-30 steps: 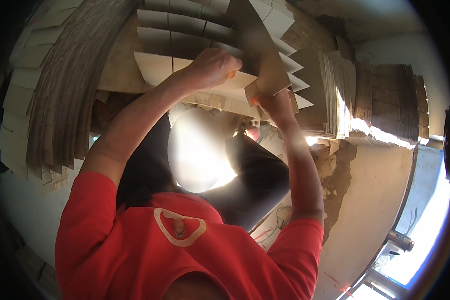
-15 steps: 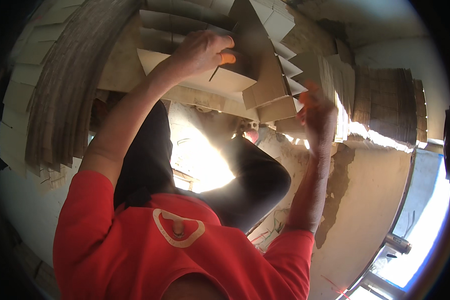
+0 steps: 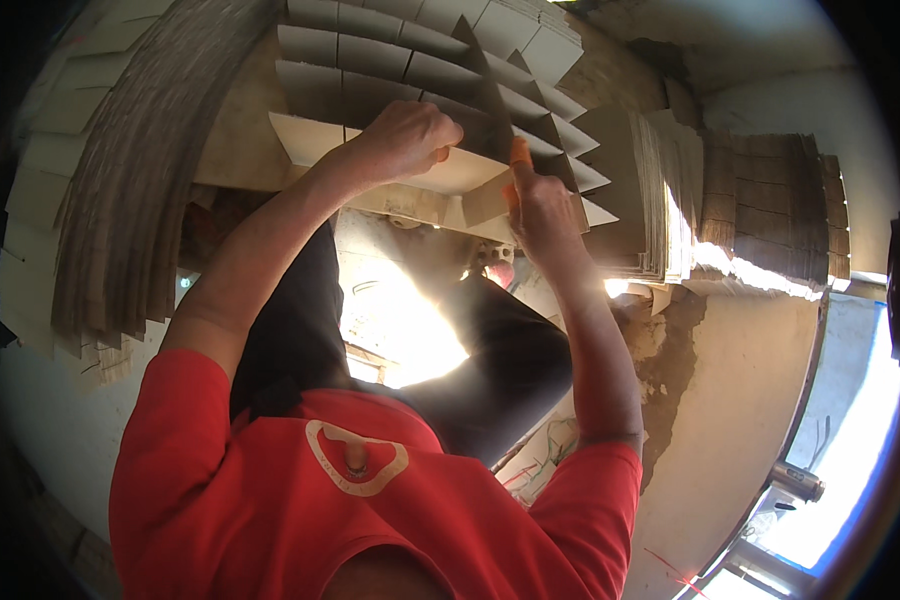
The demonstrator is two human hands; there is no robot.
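Nearest my head camera lies the red shirt point(image 3: 300, 500), its chest bearing a pale looped emblem point(image 3: 385, 475) with small lettering that I cannot make out. Beyond it are the dark trousers point(image 3: 500, 370), with a glaring patch of light between the legs.

Farther out, both hands meet at the cardboard grid point(image 3: 370, 90), which rests on the desk point(image 3: 235, 160) and is formed of slotted strips in rows. My left hand point(image 3: 410, 140) lies over the grid's near rows, its fingers curled together; whether they pinch a strip I cannot tell. My right hand point(image 3: 542, 205) is at the grid's near right, its orange-tipped forefinger extended against the lower end of a dark cross panel point(image 3: 485, 80). The thumb lies close below; I cannot tell whether the two are clamped on the panel.

A tall stack of slotted strips point(image 3: 160, 150) flanks the grid on the left, and a stack of cardboard sheets point(image 3: 650, 190) on the right. Farther right stand darker bundles point(image 3: 770, 200).
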